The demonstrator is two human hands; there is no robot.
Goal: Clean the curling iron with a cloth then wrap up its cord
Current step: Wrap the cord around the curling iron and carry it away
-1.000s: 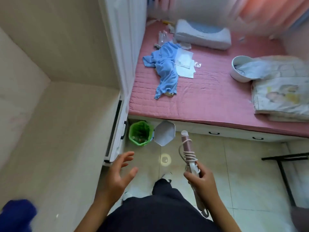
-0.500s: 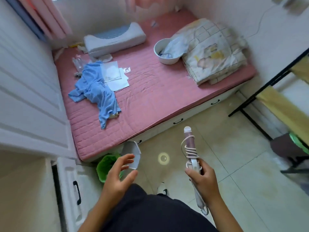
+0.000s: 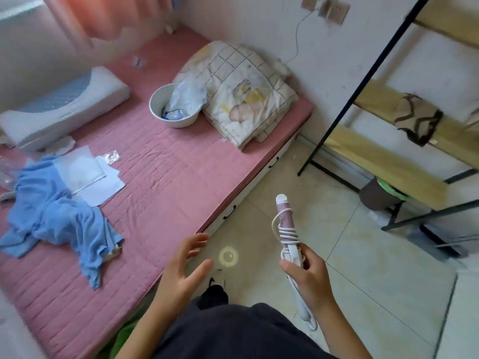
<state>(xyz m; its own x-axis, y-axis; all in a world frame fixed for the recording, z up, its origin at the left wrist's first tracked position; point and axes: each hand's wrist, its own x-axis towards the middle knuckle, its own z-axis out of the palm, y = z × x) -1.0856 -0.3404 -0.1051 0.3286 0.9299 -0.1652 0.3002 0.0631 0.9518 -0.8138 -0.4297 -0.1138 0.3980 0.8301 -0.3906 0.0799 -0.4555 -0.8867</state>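
My right hand [image 3: 308, 274] grips the white handle of a curling iron [image 3: 285, 216], which points up over the tiled floor. Its barrel is pink with a white tip. The white cord [image 3: 287, 233] is wound in several loops round the barrel just above my fingers, and the rest hangs below my hand. My left hand [image 3: 182, 268] hovers empty with its fingers spread, near the bed's edge. A blue cloth [image 3: 57, 216] lies crumpled on the left of the pink mattress [image 3: 166, 177], apart from both hands.
On the mattress lie a white pillow [image 3: 59, 107], papers [image 3: 96, 177], a white bowl [image 3: 160, 110] and a folded quilt [image 3: 243, 97]. A black-framed shelf rack [image 3: 388, 141] stands at the right. A wall socket [image 3: 326, 6] with a cable is above the bed.
The view has swung to the right, from the cabinet and green bin toward the bed and shelf rack. Both hands keep the same pose, the right still holding the wrapped curling iron.
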